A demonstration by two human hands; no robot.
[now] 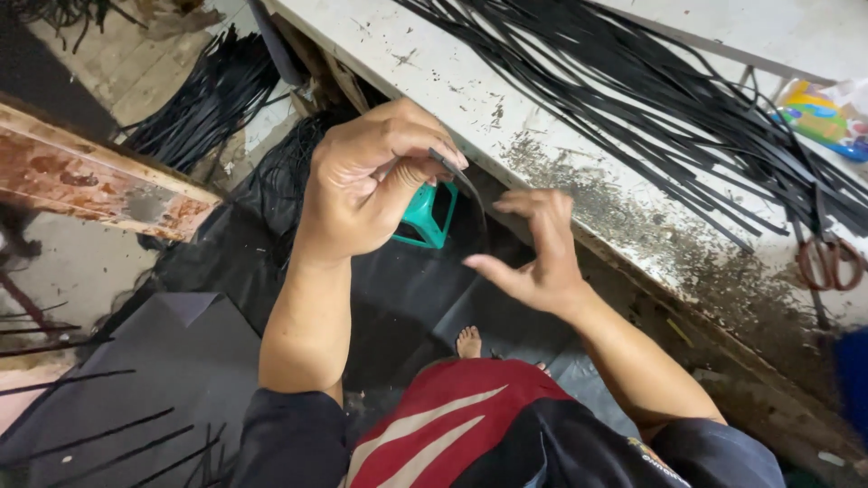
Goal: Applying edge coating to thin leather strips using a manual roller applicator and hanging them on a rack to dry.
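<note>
My left hand [371,176] is raised in front of me, its fingers and thumb pinched on the end of a thin black strip [468,192] that curves down from it. Just to the right, my right hand [538,248] is spread with fingers apart and holds nothing; it is close to the hanging strip but I cannot tell whether it touches it. Both hands hover over the edge of a worn white workbench [579,172].
Several long black strips [651,86] lie across the bench. Scissors with reddish handles [827,258] rest at its right. A teal plastic stool [427,215] stands below. Black sheet material [181,343] covers the floor, and another strip bundle [212,99] lies at upper left.
</note>
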